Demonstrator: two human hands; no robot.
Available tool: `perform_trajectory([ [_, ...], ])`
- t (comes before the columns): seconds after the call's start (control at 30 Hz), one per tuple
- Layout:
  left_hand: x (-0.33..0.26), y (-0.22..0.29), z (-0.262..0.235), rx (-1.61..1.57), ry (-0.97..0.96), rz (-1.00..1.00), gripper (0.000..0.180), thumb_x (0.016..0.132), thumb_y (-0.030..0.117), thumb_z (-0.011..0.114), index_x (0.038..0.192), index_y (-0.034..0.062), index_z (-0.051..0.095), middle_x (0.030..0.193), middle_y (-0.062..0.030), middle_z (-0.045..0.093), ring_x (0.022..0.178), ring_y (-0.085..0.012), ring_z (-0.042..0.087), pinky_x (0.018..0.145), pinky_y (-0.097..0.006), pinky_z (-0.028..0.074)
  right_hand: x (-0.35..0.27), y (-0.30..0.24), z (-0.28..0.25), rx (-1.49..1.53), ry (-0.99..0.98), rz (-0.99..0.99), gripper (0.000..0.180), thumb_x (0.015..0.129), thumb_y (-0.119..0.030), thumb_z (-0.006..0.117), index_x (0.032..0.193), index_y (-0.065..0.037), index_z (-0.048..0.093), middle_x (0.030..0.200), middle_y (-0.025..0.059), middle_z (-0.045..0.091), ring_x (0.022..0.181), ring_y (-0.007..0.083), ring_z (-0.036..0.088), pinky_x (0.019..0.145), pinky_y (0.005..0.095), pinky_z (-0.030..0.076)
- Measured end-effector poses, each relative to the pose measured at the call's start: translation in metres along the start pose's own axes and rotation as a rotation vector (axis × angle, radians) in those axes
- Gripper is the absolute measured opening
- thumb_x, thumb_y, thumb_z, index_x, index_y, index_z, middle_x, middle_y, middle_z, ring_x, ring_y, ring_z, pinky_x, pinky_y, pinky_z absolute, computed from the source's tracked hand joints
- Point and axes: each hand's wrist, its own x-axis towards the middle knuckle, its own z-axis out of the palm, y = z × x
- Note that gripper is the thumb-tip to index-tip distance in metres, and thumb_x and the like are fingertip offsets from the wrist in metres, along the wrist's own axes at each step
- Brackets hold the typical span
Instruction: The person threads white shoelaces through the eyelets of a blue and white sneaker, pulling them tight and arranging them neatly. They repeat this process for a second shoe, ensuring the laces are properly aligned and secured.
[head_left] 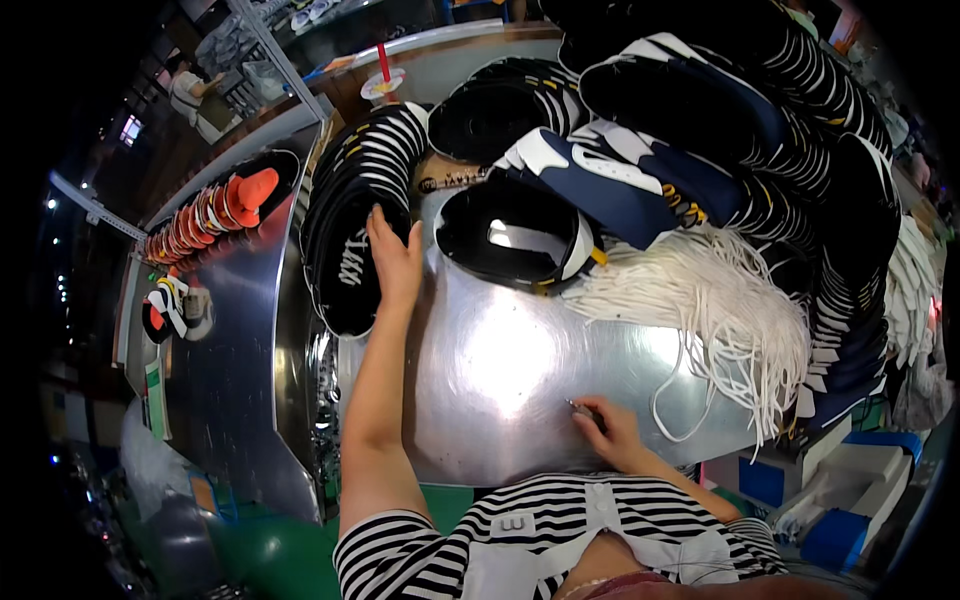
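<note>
My left hand lies against the near end of a curved stack of black shoe uppers, its fingers stretched out and the thumb apart. The front upper of that stack has white lacing across its inner side. Low over the metal tabletop, my right hand is closed around a small tool with a thin metal tip; most of the tool is hidden in the fingers. Between the hands and farther off lies a black upper with a white edge. Navy and white uppers lie beside it.
A heap of loose white shoelaces spreads over the right of the table. High stacks of uppers rise behind it. A cup with a red straw stands at the back. To the left, a second metal table carries red-orange uppers.
</note>
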Motion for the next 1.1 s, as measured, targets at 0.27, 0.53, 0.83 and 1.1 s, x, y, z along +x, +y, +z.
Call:
perform_trajectory([
  [0.27, -0.054, 0.154, 0.05, 0.107, -0.497, 0.447, 0.054, 0.084, 0.038, 0.073, 0.118, -0.001, 0.06, 0.101, -0.0177, 0.065, 0.092, -0.0384, 0.06, 0.086, -0.043, 0.049, 0.006, 0.0, 0.01, 0.108, 0.017, 0.047, 0.02, 0.091, -0.015, 0.068, 0.108, -0.005, 0.064, 0.07, 0.0095, 0.06, 0.055, 0.0186, 0.054, 0.054, 0.0306, 0.043],
  [0.53, -0.096, 0.194, -0.088, -0.874, -0.335, -0.283, 0.031, 0.095, 0.013, 0.063, 0.123, -0.0001, 0.06, 0.11, -0.0102, 0.069, 0.098, -0.0179, 0.065, 0.086, -0.03, 0.051, -0.027, 0.004, -0.059, 0.159, 0.426, 0.125, 0.011, 0.087, -0.008, 0.069, 0.098, -0.007, 0.067, 0.081, -0.0042, 0.067, 0.054, 0.0029, 0.049, 0.049, 0.0199, 0.038],
  [0.83, -0.213, 0.113, -0.091, -1.795, -0.485, -0.923, 0.035, 0.1, 0.023, 0.055, 0.129, 0.0023, 0.053, 0.104, -0.0058, 0.066, 0.104, -0.0198, 0.058, 0.105, -0.039, 0.039, 0.072, 0.036, -0.121, -0.799, 0.456, 0.19, 0.022, 0.083, -0.028, 0.069, 0.093, -0.009, 0.072, 0.094, 0.0109, 0.067, 0.082, 0.0346, 0.066, 0.071, 0.0429, 0.051],
  [1.1, -0.207, 0.124, -0.113, -0.685, -0.293, -0.567, 0.031, 0.097, 0.011, 0.06, 0.125, -0.0001, 0.054, 0.121, -0.0122, 0.062, 0.112, -0.0227, 0.056, 0.1, -0.034, 0.04, 0.073, 0.04, -0.124, -0.426, 0.385, 0.172, 0.014, 0.087, -0.017, 0.065, 0.093, -0.006, 0.07, 0.093, 0.0056, 0.067, 0.079, 0.0218, 0.064, 0.069, 0.036, 0.049],
])
